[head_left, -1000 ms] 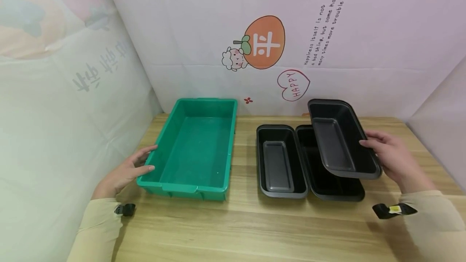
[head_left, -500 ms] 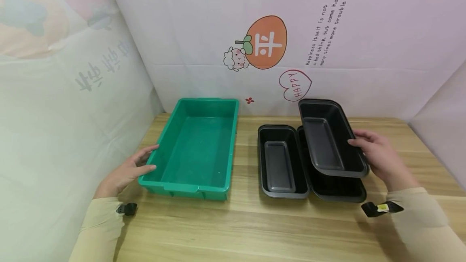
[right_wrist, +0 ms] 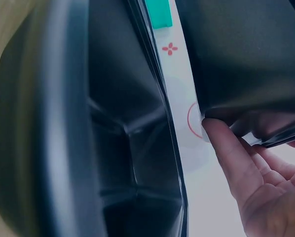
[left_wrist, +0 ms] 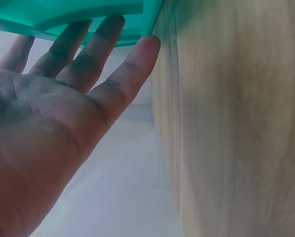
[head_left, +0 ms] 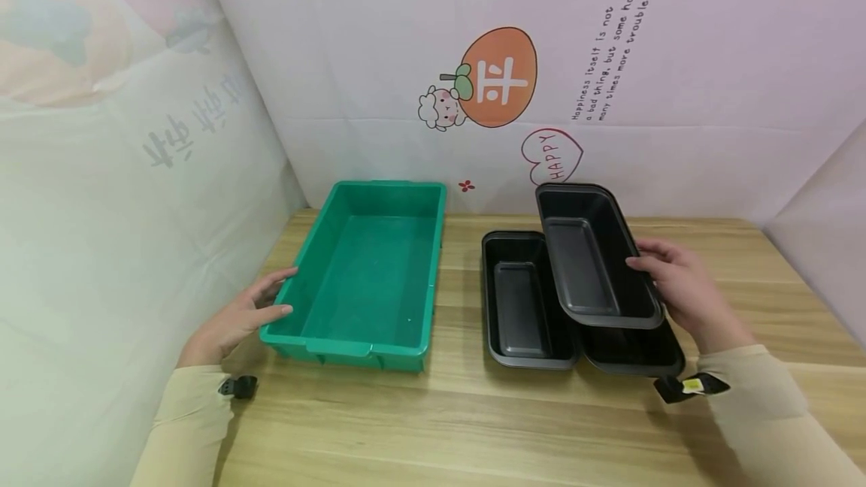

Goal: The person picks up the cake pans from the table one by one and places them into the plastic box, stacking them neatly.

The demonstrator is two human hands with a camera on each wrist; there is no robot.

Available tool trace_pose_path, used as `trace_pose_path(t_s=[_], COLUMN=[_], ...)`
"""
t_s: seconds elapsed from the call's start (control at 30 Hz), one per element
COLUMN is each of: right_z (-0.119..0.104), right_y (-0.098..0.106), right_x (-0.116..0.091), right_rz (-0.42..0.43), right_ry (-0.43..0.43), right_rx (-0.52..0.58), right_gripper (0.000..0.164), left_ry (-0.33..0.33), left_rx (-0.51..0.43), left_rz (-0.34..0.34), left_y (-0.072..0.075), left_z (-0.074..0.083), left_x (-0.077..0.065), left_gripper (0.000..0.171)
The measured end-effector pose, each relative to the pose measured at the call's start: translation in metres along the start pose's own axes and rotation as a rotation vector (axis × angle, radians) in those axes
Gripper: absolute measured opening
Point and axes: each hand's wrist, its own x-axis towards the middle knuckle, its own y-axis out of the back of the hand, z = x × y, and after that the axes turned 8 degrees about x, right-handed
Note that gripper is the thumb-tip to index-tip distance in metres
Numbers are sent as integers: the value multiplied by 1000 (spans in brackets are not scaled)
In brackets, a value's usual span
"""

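My right hand (head_left: 686,291) grips the right side of a black loaf pan (head_left: 585,265), thumb over its rim and fingers against the outside. The pan is raised and slanted, its open side toward the head camera. Beneath it stand two similar loaf pans side by side: the left loaf pan (head_left: 519,314) and the right loaf pan (head_left: 634,352), both partly covered. In the right wrist view the fingers (right_wrist: 236,158) lie along the held pan's outer wall. My left hand (head_left: 226,322) rests at the left side of a green plastic tray (head_left: 368,284), straight fingers (left_wrist: 95,54) under its rim.
The wooden table (head_left: 440,427) carries everything, its grain running sideways. A white printed cloth (head_left: 365,81) hangs behind the table, and pale cloth (head_left: 135,231) closes off the left side. A strip of bare wood separates the tray from the loaf pans.
My right hand has carried the raised loaf pan leftward, so it now covers part of the left pan and uncovers more of the right one. The left hand keeps its place at the tray.
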Motion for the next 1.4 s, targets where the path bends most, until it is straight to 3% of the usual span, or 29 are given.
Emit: trace_pose_path(t_s=[0.4,0.77,1.1,1.4], right_z=[3,7,1,-1], right_y=[-25,-45,-65,-86], right_x=[8,12,17,21], right_rz=[15,13,31,24], right_ry=[-28,-13,-36,-6], right_rx=[-60,-88,-57,-23], right_gripper=[34,34,41,42], left_ry=[5,6,1,-1], left_rx=[-26,-19,-15,-23], left_rz=[-1,2,-2,2], left_y=[0,-1,1,-1], left_z=[-3,-3,1,2], left_x=[0,0,0,-1], left_gripper=[69,68,69,68])
